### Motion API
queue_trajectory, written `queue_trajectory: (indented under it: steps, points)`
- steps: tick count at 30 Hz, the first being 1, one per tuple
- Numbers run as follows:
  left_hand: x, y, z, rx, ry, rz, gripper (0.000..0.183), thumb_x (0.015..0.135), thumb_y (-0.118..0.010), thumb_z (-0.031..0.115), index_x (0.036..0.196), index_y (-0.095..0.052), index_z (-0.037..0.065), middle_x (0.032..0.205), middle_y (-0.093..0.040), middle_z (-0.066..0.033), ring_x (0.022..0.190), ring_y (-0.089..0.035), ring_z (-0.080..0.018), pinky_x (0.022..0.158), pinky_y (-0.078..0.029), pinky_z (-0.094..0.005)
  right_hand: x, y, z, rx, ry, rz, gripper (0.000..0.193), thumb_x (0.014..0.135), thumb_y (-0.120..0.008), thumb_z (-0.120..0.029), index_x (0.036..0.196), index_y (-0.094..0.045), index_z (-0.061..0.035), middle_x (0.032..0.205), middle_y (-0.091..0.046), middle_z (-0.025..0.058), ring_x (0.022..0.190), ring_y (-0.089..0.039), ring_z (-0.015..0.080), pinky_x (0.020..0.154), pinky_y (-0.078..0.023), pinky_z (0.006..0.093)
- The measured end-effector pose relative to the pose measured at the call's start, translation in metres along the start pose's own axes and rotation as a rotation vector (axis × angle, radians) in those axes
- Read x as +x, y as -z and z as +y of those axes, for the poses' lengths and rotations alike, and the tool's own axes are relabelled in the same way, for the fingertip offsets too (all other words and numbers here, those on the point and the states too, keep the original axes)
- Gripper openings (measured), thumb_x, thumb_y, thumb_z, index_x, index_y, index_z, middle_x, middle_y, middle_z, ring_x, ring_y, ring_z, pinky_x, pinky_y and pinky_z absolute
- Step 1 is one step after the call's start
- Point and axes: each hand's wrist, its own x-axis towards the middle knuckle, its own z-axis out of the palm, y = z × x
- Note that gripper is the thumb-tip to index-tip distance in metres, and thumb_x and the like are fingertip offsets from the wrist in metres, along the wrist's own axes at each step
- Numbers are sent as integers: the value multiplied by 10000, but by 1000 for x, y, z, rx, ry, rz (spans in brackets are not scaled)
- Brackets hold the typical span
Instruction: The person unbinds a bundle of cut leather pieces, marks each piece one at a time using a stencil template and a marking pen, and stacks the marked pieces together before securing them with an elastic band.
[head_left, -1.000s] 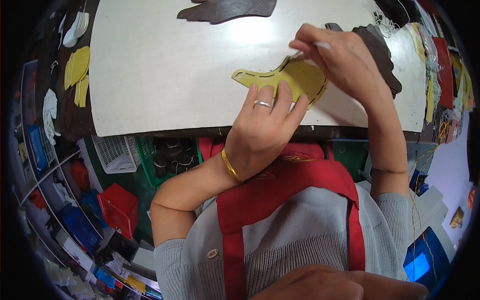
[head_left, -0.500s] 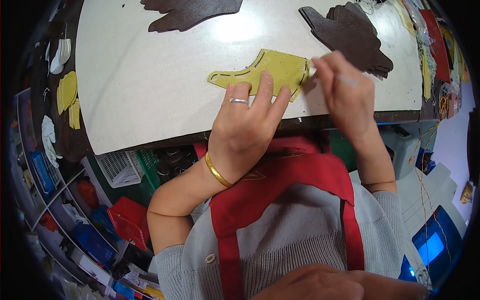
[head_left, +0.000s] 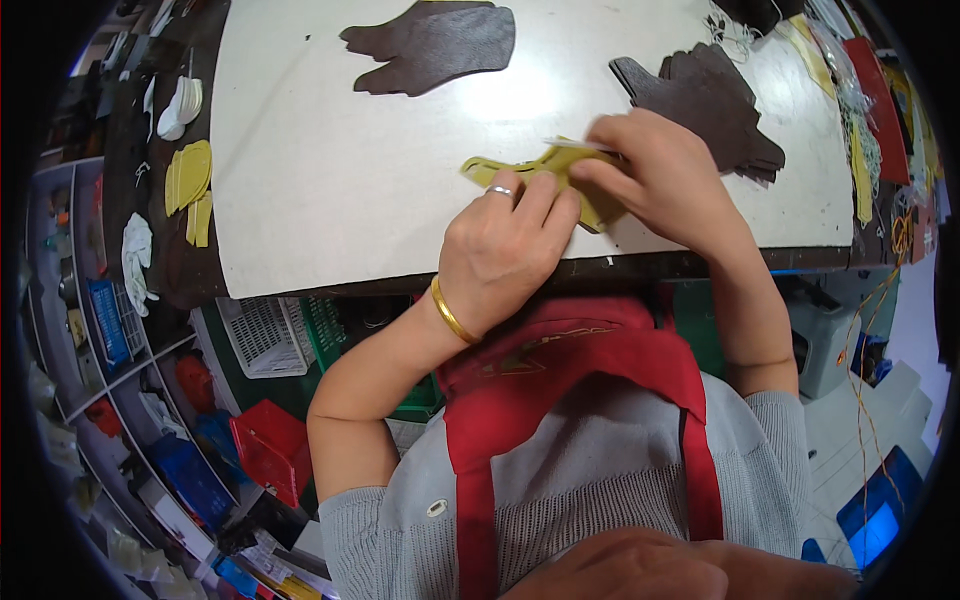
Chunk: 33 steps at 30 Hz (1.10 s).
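Observation:
A yellow flat pattern piece [head_left: 563, 160] with dark slots along its edges is tilted up off the white work board [head_left: 330, 200]. My left hand [head_left: 508, 238], with a ring and a gold bangle, is closed at its lower edge, fingertips on the piece. My right hand [head_left: 662, 172] pinches its right end, thumb in front, fingers behind. A thin pale edge shows along its top; I cannot tell what that is. Beyond my hands lies a dark brown leather piece [head_left: 435, 48], and a stack of similar leather pieces [head_left: 708, 108] sits to the right.
Yellow pieces [head_left: 188, 178] and a white glove [head_left: 137, 262] lie at the left edge. Tangled threads and a red flat item [head_left: 873, 100] crowd the right edge. Below the table are a white basket [head_left: 262, 335], a red bin [head_left: 272, 450] and shelves.
The yellow piece lay flat under my left hand; now it is tilted up. My right hand has moved left onto its end, and my left fingers have drawn in. The whole view has shifted.

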Motion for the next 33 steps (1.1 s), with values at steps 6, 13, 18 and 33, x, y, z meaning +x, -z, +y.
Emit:
queue_trajectory:
  steps: [6, 13, 18, 33]
  points:
    - [31, -5, -71, 117, 253, 119, 395, 810, -750, 110, 1149, -597, -23, 1171, -621, -185, 1103, -581, -353, 937, -495, -441, -30, 51, 81, -17, -466, 263, 330, 1010, -628, -322, 1113, -736, -28, 934, -750, 78, 824, -670, 126, 775, -518, 268]
    - [-13, 6, -3, -265, 96, -41, 394, 732, -805, 87, 1080, -640, 3, 1083, -624, -155, 989, -608, -340, 865, -521, -417, -34, 25, 48, 522, -219, 429, 275, 1021, -643, -241, 1103, -710, 13, 866, -709, 13, 823, -635, 71, 742, -517, 257]
    - [-32, 5, 13, -287, 134, 32, 484, 731, -821, 119, 1162, -649, -21, 1149, -636, -156, 1067, -613, -342, 927, -525, -415, -7, -6, 24, 510, -111, 145, 261, 975, -678, -250, 1082, -717, -15, 807, -711, 92, 728, -657, 131, 700, -524, 283]
    - [-31, 0, 10, -242, 207, -20, 523, 760, -809, 147, 1183, -644, -112, 1221, -628, -236, 1199, -580, -408, 1014, -509, -435, 7, -27, 12, 139, -70, 65, 264, 956, -674, -318, 1043, -728, -75, 817, -725, 138, 742, -707, 327, 680, -542, 394]
